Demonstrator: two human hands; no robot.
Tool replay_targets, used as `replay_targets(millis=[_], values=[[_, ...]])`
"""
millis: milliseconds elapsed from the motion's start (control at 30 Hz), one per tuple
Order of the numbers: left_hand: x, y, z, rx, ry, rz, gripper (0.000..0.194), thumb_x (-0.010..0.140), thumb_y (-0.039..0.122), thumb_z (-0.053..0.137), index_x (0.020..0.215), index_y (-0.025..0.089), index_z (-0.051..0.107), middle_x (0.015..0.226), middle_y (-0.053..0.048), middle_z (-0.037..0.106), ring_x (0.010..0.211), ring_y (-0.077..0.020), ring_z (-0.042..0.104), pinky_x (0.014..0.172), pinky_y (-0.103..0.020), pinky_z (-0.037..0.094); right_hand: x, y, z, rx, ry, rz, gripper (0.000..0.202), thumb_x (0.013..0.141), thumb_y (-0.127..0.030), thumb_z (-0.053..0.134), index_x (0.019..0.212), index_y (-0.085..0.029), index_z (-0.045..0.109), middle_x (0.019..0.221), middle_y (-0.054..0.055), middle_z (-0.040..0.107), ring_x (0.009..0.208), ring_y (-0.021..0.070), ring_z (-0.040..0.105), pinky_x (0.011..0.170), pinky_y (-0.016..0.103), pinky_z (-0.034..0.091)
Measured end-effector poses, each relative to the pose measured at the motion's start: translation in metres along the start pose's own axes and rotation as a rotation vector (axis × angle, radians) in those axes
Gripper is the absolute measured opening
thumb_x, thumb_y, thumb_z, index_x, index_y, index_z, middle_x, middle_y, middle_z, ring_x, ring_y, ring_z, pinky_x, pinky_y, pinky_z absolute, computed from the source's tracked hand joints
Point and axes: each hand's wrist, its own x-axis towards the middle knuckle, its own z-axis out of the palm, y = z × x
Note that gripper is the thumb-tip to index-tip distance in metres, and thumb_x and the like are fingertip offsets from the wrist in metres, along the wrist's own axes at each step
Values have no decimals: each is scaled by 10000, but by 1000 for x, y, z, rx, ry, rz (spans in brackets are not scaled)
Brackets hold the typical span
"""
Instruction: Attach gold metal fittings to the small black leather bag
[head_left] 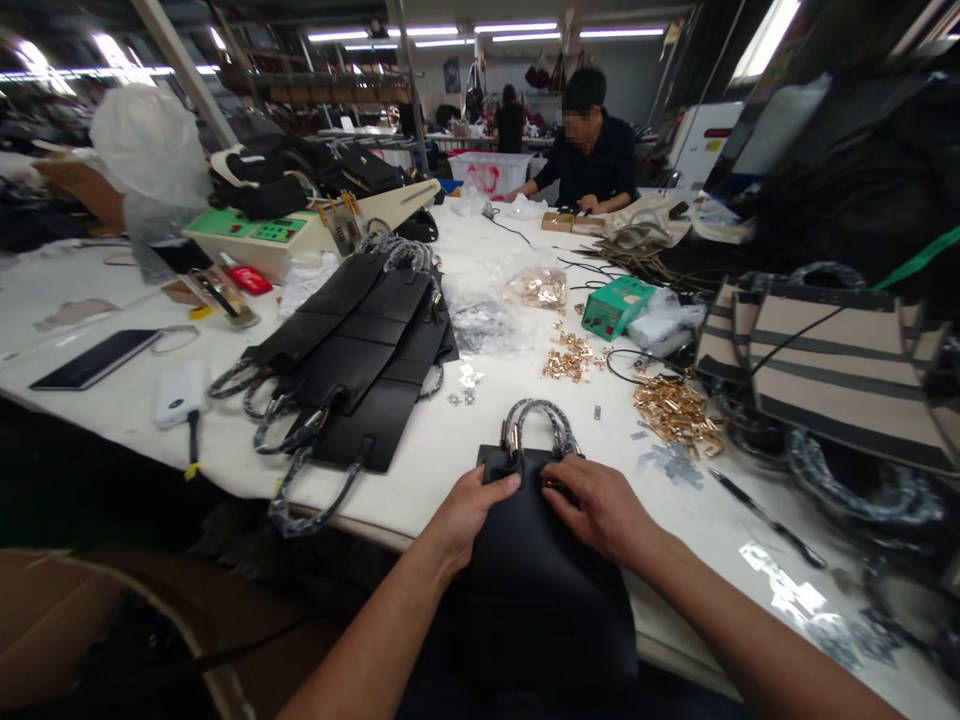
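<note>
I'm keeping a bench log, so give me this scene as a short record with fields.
left hand: grips the black bag near its top, thumb on the front
right hand: fingers at the bag's upper front; a gold glint shows beneath
bag's handles: upright, in clear wrap
to the left: overlapping black pieces with handles
to the right: gold metal parts, pen
farther back: green box, co-worker

– Bag?
– Black, leather-like, smooth, faint sheen.
– Its handles?
– Wrapped in clear plastic, crinkly, glossy.
– Fittings heap?
– Gold-toned metal, shiny.
– Small plates?
– Grey metal, smooth-looking.
– Tabletop?
– White, smooth, mostly matt. Logged.
</note>
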Motion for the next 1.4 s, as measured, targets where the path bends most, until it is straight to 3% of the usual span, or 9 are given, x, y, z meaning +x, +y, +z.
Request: replay_targets(millis=[200, 367, 600, 800, 1100, 1400], values=[[1, -1, 1, -8, -5, 13, 441, 730, 325, 787, 1096, 115, 659, 923, -106, 749, 803, -237, 704, 824, -394, 534, 7, -6, -1, -131, -50, 18, 150, 930, -259, 508, 956, -218, 649, 806, 14, 631, 724, 147, 591, 661, 249, 399], [0, -2, 2, -17, -9, 39, 406, 755, 325, 762, 1085, 107, 665, 899, -103, 751, 775, -222, 700, 792, -369, 534, 7, -8, -1, -89, -17, 90, 176, 903, -257, 539, 1029, -242, 661, 856, 12, 682, 748, 149, 629, 668, 245, 408], [0, -5, 0, 13, 2, 55, 413, 755, 327, 760, 1092, 110, 662, 928, -102, 752, 754, -214, 697, 792, -361, 524, 17, -13, -8, -131, -107, 73, 71, 858, -208, 559, 840, -222, 627, 794, -14, 645, 686, 126, 590, 632, 229, 372], [1, -7, -2, 9, 7, 49, 421, 739, 331, 769, 1089, 119, 671, 962, -110, 752, 799, -231, 700, 822, -376, 521, 15, -6, -7, -40, -168, 25, 169, 943, -254, 527, 992, -243, 688, 898, 14, 669, 785, 141, 632, 696, 229, 428], [0, -5, 0, 45, 20, 74, 419, 752, 321, 756, 1119, 133, 682, 1067, -127, 742, 911, -259, 701, 917, -406, 497, 7, -13, -7, -151, -139, 35, 288, 991, -285, 455, 1182, -240, 667, 925, 47, 679, 809, 181, 654, 686, 269, 457], [4, -5, -3, 51, 22, 100, 440, 744, 321, 773, 1142, 157, 684, 1139, -116, 727, 1099, -296, 651, 954, -388, 489, 15, -16, 6, -137, -27, 132, 185, 948, -249, 544, 991, -283, 721, 948, 11, 704, 869, 168, 665, 714, 259, 455]])
